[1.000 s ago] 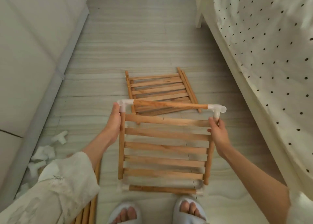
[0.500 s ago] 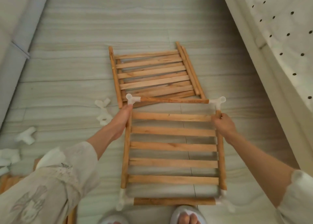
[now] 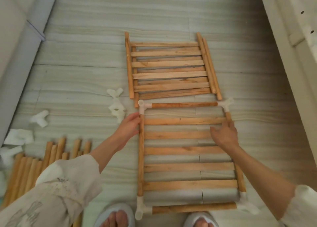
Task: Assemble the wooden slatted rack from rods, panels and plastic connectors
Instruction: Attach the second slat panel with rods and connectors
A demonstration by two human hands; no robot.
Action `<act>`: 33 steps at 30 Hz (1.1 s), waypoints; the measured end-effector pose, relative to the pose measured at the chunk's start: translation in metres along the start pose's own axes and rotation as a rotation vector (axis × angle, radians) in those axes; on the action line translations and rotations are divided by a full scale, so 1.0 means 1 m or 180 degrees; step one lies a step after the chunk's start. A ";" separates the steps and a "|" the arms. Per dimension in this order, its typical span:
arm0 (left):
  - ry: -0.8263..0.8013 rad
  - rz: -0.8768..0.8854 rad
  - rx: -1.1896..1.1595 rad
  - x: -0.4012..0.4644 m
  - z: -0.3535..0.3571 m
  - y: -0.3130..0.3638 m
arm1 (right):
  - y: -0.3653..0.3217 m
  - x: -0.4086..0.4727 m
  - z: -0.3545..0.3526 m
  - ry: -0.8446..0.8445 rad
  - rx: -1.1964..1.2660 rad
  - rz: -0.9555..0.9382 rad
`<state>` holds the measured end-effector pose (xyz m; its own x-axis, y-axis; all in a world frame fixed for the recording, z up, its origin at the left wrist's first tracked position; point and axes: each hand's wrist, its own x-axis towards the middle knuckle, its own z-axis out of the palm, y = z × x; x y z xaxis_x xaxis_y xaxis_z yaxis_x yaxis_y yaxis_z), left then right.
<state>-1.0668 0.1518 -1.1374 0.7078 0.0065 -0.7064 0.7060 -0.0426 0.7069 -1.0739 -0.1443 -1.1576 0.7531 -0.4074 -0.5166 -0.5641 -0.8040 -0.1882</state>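
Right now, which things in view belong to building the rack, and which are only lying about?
Belong to the job:
- framed slatted panel, left hand at its side rod, right hand resting on its slats
- stacked slatted panels
- loose rods
- loose white plastic connectors

Just lying about:
- slippers
- dotted bed cover

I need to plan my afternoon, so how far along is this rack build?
Early. Done: one slatted panel framed with rods and four white corner connectors. In hand: left hand and right hand rest on it on the floor. Left: stacked panels, loose rods and spare connectors.
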 end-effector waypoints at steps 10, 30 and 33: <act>0.1009 0.0691 0.2050 -0.062 -0.057 -0.064 | -0.071 -0.133 0.083 -0.1559 -0.1369 -0.2113; 0.1432 -0.0587 0.2703 -0.081 -0.132 -0.124 | -0.085 -0.125 0.080 -0.1905 -0.2241 -0.2229; 0.1278 -0.0610 0.2496 -0.075 -0.129 -0.122 | -0.083 -0.123 0.078 -0.1941 -0.2187 -0.2240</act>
<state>-1.2030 0.2858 -1.1660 0.6391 0.4258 -0.6405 0.6967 -0.6733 0.2477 -1.1460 0.0066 -1.1434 0.4335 0.3503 -0.8303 0.3592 -0.9122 -0.1973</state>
